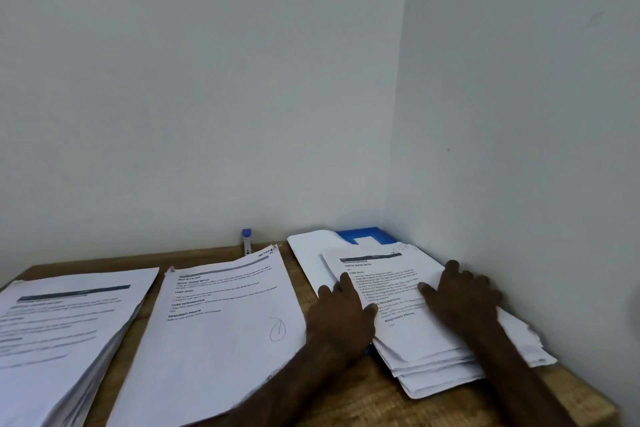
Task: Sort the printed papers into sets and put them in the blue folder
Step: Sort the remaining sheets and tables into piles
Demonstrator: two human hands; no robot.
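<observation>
Left hand (341,308) and right hand (460,295) press flat, fingers apart, on the paper stack (384,270) atop the blue folder (372,233) — readable: "INITIAL SCENE SETUP", "TASK GOAL".

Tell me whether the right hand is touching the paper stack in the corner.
Touching. The head view shows the right hand lying flat, palm down, on top of the stack.

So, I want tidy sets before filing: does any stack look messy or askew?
Yes: the right stack under the left hand and right hand is fanned out, sheet edges staggered at its near end, lying askew over the blue folder.
</observation>
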